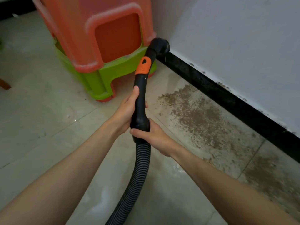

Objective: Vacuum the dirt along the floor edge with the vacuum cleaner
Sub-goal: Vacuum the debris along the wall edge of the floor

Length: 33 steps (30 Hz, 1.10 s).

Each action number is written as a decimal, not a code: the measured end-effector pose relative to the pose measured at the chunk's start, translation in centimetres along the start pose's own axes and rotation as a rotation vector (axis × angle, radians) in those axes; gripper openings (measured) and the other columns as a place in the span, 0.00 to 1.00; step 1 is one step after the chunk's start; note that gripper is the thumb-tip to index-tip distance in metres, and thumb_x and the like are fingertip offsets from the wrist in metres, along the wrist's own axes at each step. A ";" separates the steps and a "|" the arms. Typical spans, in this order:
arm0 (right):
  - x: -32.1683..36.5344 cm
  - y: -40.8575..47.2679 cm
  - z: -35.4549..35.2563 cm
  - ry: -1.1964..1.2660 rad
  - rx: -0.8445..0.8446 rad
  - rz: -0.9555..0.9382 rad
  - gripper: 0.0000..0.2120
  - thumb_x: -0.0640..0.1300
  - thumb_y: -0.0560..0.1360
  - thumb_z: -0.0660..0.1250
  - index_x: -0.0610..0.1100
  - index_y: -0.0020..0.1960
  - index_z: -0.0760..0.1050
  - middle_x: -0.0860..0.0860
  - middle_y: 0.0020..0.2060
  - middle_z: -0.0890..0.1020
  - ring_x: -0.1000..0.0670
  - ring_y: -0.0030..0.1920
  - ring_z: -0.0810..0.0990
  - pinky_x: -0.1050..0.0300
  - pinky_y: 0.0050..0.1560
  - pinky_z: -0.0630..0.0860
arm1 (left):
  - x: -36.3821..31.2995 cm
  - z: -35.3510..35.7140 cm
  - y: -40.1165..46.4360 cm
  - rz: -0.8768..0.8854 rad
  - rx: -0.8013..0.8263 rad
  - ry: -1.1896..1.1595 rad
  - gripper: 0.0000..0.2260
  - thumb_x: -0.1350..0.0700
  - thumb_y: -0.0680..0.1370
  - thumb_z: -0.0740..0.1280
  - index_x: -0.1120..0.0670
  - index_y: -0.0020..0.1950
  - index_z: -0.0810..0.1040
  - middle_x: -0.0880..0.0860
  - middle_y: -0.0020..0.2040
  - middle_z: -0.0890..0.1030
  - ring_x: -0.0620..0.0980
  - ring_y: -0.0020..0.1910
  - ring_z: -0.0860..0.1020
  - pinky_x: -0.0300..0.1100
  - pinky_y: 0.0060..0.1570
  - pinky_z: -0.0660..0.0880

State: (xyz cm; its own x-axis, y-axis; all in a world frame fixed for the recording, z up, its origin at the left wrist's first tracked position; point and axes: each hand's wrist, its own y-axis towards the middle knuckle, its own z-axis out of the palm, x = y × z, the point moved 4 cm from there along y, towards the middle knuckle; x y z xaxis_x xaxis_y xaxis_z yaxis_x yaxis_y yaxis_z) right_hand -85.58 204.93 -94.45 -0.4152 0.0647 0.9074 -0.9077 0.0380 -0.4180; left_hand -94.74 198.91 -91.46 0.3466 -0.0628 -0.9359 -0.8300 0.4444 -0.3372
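Note:
The vacuum's black handle tube [140,88] with an orange band curves up from a ribbed grey-black hose [141,161]. Its black nozzle end [159,46] is near the corner, by the black skirting. My left hand [128,109] grips the tube's middle. My right hand [151,135] grips the cuff where the hose joins the tube. A wide patch of brown dirt [194,117] lies on the tiled floor along the skirting, to the right of the tube.
Stacked plastic stools, orange [90,33] over green [95,78], stand in the corner just left of the nozzle. A black skirting board [227,96] runs under the white wall [235,38]. More dirt [272,179] lies at the lower right. A brown object [4,84] sits at the left edge.

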 end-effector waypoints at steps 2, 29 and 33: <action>-0.2 -0.2 -0.7 -0.108 -0.047 -0.033 0.17 0.44 0.74 0.72 0.42 0.58 0.70 0.51 0.44 0.80 0.59 0.40 0.80 0.67 0.39 0.77 | 0.5 0.7 0.0 -0.102 0.066 -0.050 0.19 0.41 0.82 0.53 0.54 0.46 0.73 0.51 0.34 0.76 0.44 0.29 0.73 0.37 0.32 0.70; -4.0 -2.1 1.5 -0.598 0.185 0.087 0.22 0.64 0.74 0.67 0.48 0.55 0.71 0.52 0.46 0.79 0.52 0.45 0.79 0.59 0.42 0.76 | 8.6 -5.9 -3.3 -0.498 -0.440 -0.054 0.27 0.43 0.82 0.53 0.61 0.74 0.57 0.61 0.55 0.76 0.60 0.46 0.79 0.49 0.37 0.74; -4.0 -2.6 1.4 -0.582 0.114 0.080 0.16 0.60 0.74 0.68 0.50 0.52 0.71 0.53 0.42 0.78 0.54 0.41 0.78 0.60 0.37 0.73 | 8.5 -5.0 -3.4 -0.519 -0.363 -0.112 0.28 0.43 0.82 0.53 0.60 0.75 0.55 0.61 0.61 0.73 0.60 0.54 0.76 0.52 0.45 0.73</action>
State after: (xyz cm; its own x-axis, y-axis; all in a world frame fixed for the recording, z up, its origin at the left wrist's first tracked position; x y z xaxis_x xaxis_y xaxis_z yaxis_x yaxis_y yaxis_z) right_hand -81.67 203.20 -96.98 -0.4188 -0.4952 0.7612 -0.8597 -0.0538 -0.5080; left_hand -91.12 192.39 -98.77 0.7701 -0.0863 -0.6321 -0.6304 0.0494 -0.7747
